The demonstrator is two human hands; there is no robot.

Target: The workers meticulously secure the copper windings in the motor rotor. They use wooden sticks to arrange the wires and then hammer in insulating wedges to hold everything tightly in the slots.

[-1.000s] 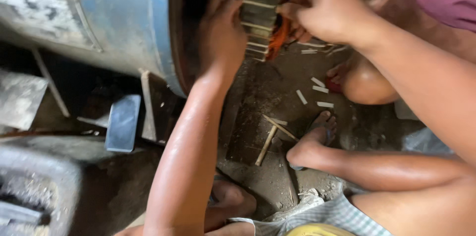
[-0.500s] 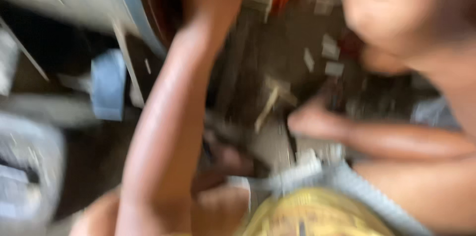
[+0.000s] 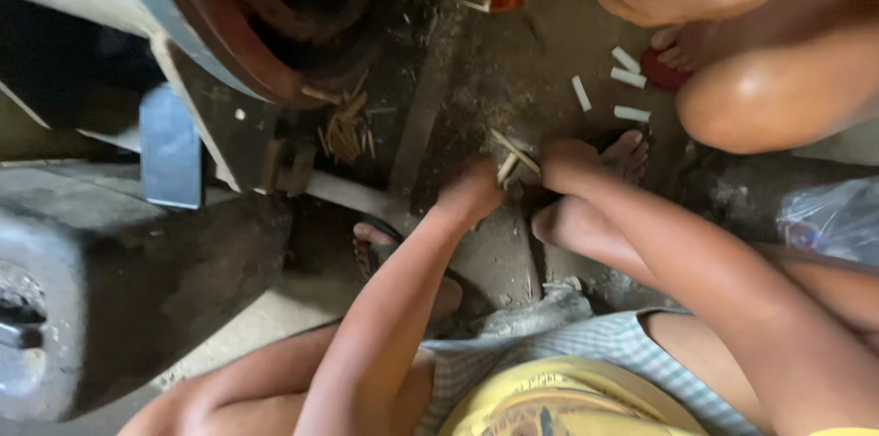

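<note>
Left hand (image 3: 472,190) down on the dirt floor (image 3: 476,79), fingers closed on thin wooden sticks (image 3: 513,157); right hand (image 3: 568,161) just beside the sticks, finger state unclear; blue motor housing (image 3: 183,24) well left of them

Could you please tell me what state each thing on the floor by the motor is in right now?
left hand: lowered to the floor, touching the wooden sticks.
right hand: beside them, grip unclear.
wooden sticks: lying crossed between the hands.
white strips: scattered loose on the floor.
motor housing: open-ended, on its side.
stick pile: heaped under the housing.
</note>
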